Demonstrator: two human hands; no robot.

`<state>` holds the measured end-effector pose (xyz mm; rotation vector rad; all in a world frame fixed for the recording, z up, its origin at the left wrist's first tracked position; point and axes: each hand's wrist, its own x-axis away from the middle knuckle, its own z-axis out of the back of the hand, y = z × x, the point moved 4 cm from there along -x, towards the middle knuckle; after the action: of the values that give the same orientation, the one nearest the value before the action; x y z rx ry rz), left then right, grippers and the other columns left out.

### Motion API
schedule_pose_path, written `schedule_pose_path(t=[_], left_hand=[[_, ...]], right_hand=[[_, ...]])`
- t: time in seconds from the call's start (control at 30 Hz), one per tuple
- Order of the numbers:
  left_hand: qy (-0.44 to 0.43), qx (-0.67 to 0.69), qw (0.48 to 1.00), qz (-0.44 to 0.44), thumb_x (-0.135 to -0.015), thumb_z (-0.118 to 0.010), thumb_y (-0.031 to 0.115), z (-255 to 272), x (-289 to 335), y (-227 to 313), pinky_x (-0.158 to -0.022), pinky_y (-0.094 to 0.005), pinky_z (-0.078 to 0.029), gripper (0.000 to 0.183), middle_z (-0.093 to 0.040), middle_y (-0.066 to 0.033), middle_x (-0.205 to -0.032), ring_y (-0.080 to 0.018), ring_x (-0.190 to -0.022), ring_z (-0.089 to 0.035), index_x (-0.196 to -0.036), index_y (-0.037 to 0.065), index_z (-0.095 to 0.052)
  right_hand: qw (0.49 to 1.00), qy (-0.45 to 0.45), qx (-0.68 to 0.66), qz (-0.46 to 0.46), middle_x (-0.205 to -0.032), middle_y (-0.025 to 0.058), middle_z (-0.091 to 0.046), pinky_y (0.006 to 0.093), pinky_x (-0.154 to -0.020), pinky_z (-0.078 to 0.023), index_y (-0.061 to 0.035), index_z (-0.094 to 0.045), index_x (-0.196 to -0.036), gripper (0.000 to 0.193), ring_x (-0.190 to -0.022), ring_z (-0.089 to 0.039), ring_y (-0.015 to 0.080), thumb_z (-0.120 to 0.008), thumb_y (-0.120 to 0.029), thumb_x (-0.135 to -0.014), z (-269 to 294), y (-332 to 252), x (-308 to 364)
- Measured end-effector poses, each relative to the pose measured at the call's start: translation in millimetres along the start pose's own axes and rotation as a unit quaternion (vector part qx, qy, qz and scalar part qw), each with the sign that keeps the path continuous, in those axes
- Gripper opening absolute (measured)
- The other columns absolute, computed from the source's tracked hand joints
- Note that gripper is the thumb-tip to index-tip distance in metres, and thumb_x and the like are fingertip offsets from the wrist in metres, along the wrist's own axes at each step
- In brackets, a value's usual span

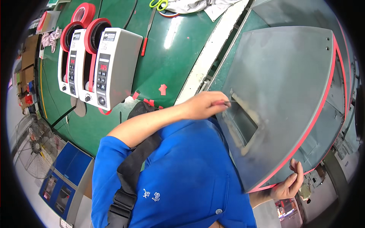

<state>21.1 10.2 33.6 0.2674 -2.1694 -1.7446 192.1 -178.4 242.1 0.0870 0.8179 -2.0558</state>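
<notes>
Grey housing (289,72) has a rectangular opening (245,125); left fingers (218,110) clamp a red tool (219,102), right fingers (299,174) apart.

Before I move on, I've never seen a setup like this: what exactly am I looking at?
There is no robot here, just a person in a blue shirt. The single picture comes from a fisheye camera on their head, looking down, so straight edges bend near the rim. The left hand grips a red-handled tool, its exact kind unclear, beside the rectangular cutout in a grey panel edged in red. The right hand, fingers curled, is near the panel's lower edge with nothing visible in it. On the green tabletop stand two white tape dispensers; a red tape piece lies nearby.
</notes>
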Motion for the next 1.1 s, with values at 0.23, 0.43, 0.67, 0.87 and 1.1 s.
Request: schedule_pose_path(t=[0.23, 0.43, 0.67, 0.87, 1.1], left_hand=[[-0.054, 0.017, 0.998, -0.019, -0.083, -0.051, 0.001, -40, 22, 22, -0.088, -0.0286, -0.041, 0.031, -0.055, -0.0118, -0.117, -0.0218, -0.107, -0.054, -0.113, 0.001, -0.055], [-0.08, 0.12, 0.99, 0.005, -0.083, -0.052, 0.003, -54, 33, 63, -0.086, -0.0267, -0.042, 0.032, -0.05, -0.0094, -0.123, -0.0177, -0.108, -0.052, -0.116, 0.004, -0.055], [0.025, 0.055, 0.988, -0.143, -0.089, -0.051, 0.013, -59, 36, 55, -0.079, -0.0252, -0.044, 0.032, -0.051, -0.0106, -0.109, -0.0137, -0.095, -0.054, -0.118, 0.0, -0.049], [-0.088, 0.143, 0.978, 0.121, -0.096, -0.034, 0.035, -39, 31, 54, -0.047, -0.0246, -0.039, 0.036, -0.046, -0.0042, -0.065, -0.0105, -0.051, -0.051, -0.101, 0.0, -0.043], [-0.154, 0.135, 0.961, 0.187, -0.093, -0.038, 0.036, -35, 17, 59, -0.039, -0.0291, -0.04, 0.034, -0.046, -0.0048, -0.06, -0.0144, -0.045, -0.049, -0.082, 0.004, -0.039]], right_hand=[[1.0, 0.001, 0.003, -0.007, -0.09, 0.0228, -0.062, 0.032, -0.071, -0.046, 0.013, -0.054, -0.106, 0.027, -0.082, -0.061, 0.0256, -0.041, -0.006, -0.09, 0, 1, 2], [1.0, 0.0, -0.027, -0.004, -0.092, 0.0213, -0.063, 0.0304, -0.074, -0.045, 0.0113, -0.053, -0.107, 0.026, -0.084, -0.062, 0.0234, -0.041, -0.004, -0.091, 2, 6, 4], [0.999, 0.002, -0.041, 0.014, -0.092, 0.0187, -0.064, 0.027, -0.073, -0.044, 0.0101, -0.054, -0.108, 0.026, -0.085, -0.061, 0.0198, -0.042, -0.006, -0.092, 0, 6, 3], [1.0, 0.001, -0.009, 0.006, -0.09, 0.0159, -0.064, 0.0268, -0.071, -0.044, 0.0078, -0.056, -0.106, 0.025, -0.082, -0.06, 0.0179, -0.042, -0.008, -0.092, -1, 0, 4], [1.0, -0.016, 0.004, 0.003, -0.089, 0.0156, -0.064, 0.0262, -0.069, -0.044, 0.0082, -0.056, -0.105, 0.026, -0.08, -0.06, 0.017, -0.039, -0.006, -0.092, -1, 0, 2]])
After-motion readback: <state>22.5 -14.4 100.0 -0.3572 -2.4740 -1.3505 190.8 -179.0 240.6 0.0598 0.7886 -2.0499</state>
